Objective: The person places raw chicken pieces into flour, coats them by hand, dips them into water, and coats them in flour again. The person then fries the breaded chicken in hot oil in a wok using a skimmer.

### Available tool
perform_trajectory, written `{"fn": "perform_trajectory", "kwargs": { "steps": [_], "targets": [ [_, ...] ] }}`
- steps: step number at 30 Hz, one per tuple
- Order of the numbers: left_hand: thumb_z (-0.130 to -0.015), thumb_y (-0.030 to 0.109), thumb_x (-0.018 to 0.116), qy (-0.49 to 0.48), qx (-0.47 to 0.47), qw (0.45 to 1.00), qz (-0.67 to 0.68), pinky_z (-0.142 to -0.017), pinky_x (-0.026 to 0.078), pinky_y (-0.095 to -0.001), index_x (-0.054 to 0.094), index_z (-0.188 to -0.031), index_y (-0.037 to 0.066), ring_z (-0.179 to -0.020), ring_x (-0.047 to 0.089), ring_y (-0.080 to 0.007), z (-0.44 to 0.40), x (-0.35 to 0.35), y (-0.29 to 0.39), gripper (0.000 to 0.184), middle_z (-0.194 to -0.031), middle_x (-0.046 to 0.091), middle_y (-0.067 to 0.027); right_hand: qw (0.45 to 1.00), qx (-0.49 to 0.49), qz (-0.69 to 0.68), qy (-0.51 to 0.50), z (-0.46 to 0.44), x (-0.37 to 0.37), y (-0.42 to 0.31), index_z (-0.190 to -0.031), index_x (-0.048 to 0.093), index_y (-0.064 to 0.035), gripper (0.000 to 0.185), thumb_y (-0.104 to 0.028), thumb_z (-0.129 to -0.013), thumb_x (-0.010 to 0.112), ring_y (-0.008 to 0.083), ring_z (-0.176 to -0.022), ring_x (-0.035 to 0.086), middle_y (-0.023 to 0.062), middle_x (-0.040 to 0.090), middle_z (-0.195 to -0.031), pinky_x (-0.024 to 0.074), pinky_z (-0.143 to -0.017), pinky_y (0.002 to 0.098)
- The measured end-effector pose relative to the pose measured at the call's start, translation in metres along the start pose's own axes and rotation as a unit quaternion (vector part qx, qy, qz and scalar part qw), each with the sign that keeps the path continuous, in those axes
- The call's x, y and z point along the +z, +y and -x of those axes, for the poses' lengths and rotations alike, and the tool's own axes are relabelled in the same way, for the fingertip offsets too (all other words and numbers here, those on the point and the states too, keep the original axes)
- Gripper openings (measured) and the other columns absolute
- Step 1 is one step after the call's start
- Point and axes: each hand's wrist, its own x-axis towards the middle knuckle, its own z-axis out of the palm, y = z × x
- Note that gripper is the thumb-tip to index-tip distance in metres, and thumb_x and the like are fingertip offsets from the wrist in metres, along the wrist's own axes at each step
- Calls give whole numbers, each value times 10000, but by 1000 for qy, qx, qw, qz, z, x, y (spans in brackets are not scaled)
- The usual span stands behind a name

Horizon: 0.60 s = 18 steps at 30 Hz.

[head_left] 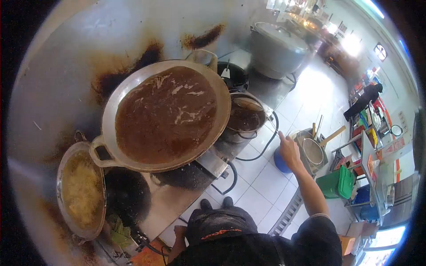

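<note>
My right hand [289, 153] reaches out to the right above the tiled floor, its fingers curled and one finger or the thumb pointing up. Whether anything is in it is hidden. Seen from here, it overlaps a blue bucket [281, 162] and lies beside a round strainer [313, 151]. My left hand [179, 231] hangs low by my hip, beside the stove edge, and looks curled; what it holds, if anything, cannot be seen. Before me a large two-handled wok [106, 128] contains dark brown liquid [166, 117] with pale streaks of foam.
At left, a smaller wok [104, 195] contains bubbling yellowish oil. A pot of dark liquid [244, 119] stands right of the big wok, and a large lidded pot [277, 48] behind. A green bin [336, 183] and a floor drain [287, 216] lie to the right. A person in black [366, 99] stands farther off.
</note>
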Motion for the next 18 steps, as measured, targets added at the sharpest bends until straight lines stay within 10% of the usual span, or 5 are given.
{"fn": "perform_trajectory", "kwargs": {
  "steps": [12,15,18],
  "targets": [
    [-858,353,631,81,91,991,51,-766,580,-409,765,-907,113,-786,724,-265,-25,37,-31,279,-814,740,-93,997,-44,-53,44,-17,10,17,-1232,650,-26,373,-34,-880,527,435,-734,667,236,674,-789,531,-665,474],
    [-866,359,618,145,134,979,43,-742,580,-400,775,-872,134,-747,726,-243,-30,52,-41,274,-771,743,-69,986,-30,-162,39,-20,21,17,-1141,679,18,272,-107,-931,559,320,-614,657,195,694,-739,512,-588,388],
    [-841,383,660,32,260,954,-146,-770,578,-411,783,-891,141,-765,726,-265,-7,21,-23,276,-794,751,-70,875,144,-429,-173,-29,3,-10,-1172,637,105,355,-150,-938,559,153,-654,666,135,733,-815,498,-535,299]
  ]
}}
